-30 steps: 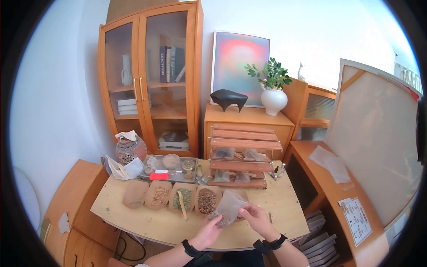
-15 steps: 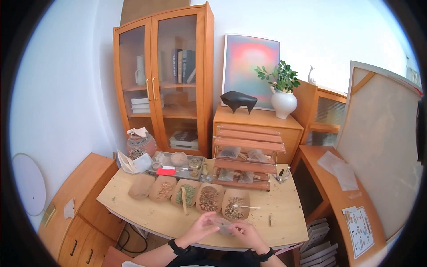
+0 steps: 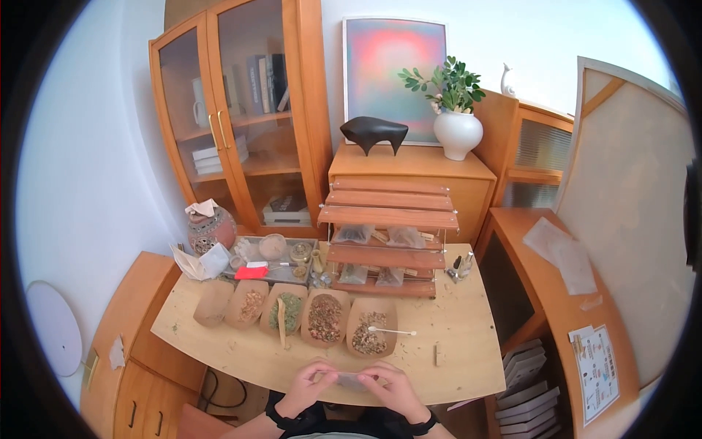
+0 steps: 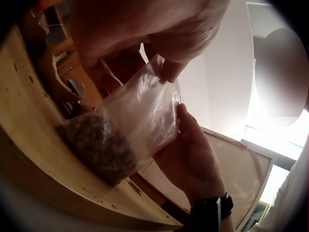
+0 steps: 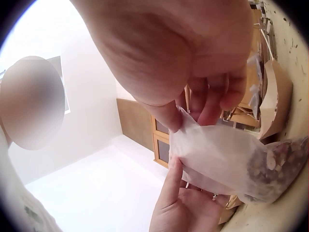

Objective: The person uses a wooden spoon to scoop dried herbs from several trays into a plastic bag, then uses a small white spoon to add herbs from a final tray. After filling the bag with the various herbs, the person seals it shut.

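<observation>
A translucent pouch (image 4: 145, 111) hangs between both hands near the table's front edge, with dark dried plant pieces gathered at its bottom. My left hand (image 3: 306, 384) pinches one side of its upper edge between thumb and fingers. At the other side, my right hand (image 3: 393, 388) pinches the same edge. The right wrist view shows the pouch's filled end (image 5: 275, 169) low against the pale tabletop. Just beyond the hands is a brown paper tray (image 3: 387, 314) of dried pieces, with a small white spoon (image 3: 391, 331) lying across it.
More paper trays stand in a row to the left; a wooden scoop (image 3: 282, 322) lies in the one with green herbs (image 3: 292, 311). Behind them are a grey tray (image 3: 292, 275) of small vessels and a tiered wooden rack (image 3: 387, 217) bearing filled pouches. Small bottles (image 3: 459, 267) stand at right.
The pouch has come down and back from in front of the rightmost tray toward my body, both hands with it. That tray and its spoon now show. The head view has shifted.
</observation>
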A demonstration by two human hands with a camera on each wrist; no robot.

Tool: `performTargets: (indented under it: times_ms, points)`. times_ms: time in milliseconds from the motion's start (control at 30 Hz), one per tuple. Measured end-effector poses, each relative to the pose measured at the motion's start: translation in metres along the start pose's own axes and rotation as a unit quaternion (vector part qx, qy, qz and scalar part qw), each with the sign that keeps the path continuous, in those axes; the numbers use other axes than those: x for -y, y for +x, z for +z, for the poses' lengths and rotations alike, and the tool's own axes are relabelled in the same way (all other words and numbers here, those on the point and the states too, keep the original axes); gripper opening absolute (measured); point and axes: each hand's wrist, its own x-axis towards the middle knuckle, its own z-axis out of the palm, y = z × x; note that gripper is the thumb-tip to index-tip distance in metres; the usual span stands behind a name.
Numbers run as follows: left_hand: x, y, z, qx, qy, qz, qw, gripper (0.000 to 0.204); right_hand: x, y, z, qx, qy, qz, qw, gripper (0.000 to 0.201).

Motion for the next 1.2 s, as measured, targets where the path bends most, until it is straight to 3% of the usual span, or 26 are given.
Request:
performTargets:
  times_ms: [233, 333, 433, 533, 733, 900, 1000, 1100, 1200]
  points:
    - [-0.01, -0.016, 0.013, -0.062, -0.053, 0.025, 0.996, 0.005, -0.008, 0.006, 0.009, -0.013, 0.012, -0.02, 1.0, 0.012]
    - [-0.02, -0.014, 0.018, -0.078, -0.105, -0.04, 0.991, 0.008, -0.01, 0.011, 0.013, -0.007, 0.019, -0.003, 1.0, 0.011]
    - [-0.003, -0.016, 0.017, -0.086, -0.072, -0.075, 0.991, 0.011, -0.009, 0.015, 0.017, -0.007, 0.026, 0.012, 1.0, 0.011]
    - [-0.004, -0.018, 0.017, -0.08, -0.124, -0.089, 0.985, 0.014, -0.01, 0.015, 0.022, -0.004, 0.017, 0.012, 1.0, 0.011]
    - [-0.001, -0.016, 0.005, -0.054, -0.124, -0.037, 0.99, 0.01, -0.004, 0.011, 0.034, -0.015, 0.002, -0.014, 1.0, 0.011]
    - [0.011, -0.016, -0.001, -0.042, -0.165, -0.039, 0.985, 0.005, 0.007, 0.01, 0.045, -0.02, -0.024, -0.012, 0.999, 0.008]
    - [0.002, -0.012, -0.004, -0.035, -0.16, -0.045, 0.986, 0.008, -0.006, 0.007, 0.049, -0.043, -0.02, 0.03, 0.998, 0.008]
    - [-0.003, -0.008, -0.009, -0.038, -0.158, -0.076, 0.984, 0.011, -0.029, 0.0, 0.051, -0.101, 0.061, 0.097, 0.988, 0.01]
    - [0.001, -0.008, -0.008, -0.054, -0.194, -0.098, 0.975, 0.015, -0.039, -0.003, 0.044, -0.103, 0.013, 0.085, 0.991, 0.012]
